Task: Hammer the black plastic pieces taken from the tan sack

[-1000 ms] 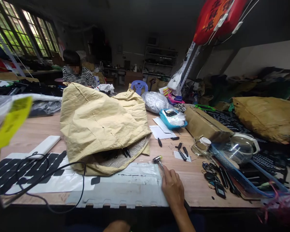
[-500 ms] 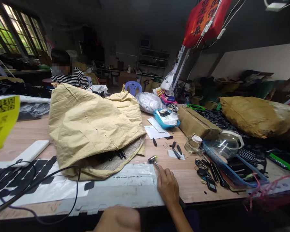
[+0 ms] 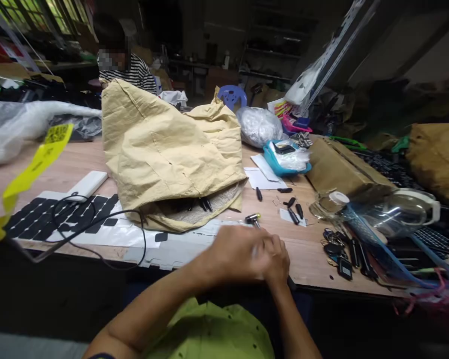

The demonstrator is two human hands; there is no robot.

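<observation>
Though blurred, looks like a two-handed hold on the small hammer (image 3: 253, 218), its head lying just in front of the paper sack (image 3: 172, 144): right hand (image 3: 277, 260) closed round the handle, left hand (image 3: 235, 252) pressed against it, grip there impossible to tell. Seems to call next for a steady lift clear of the white sheet (image 3: 179, 247) under the sack's mouth. Around the sack, a cluttered wooden table (image 3: 78, 162), with a solar panel (image 3: 41, 219) to its left, a glass kettle (image 3: 407, 209) well to its right, and a person in a striped shirt (image 3: 134, 74) behind, in a dim workshop.
</observation>
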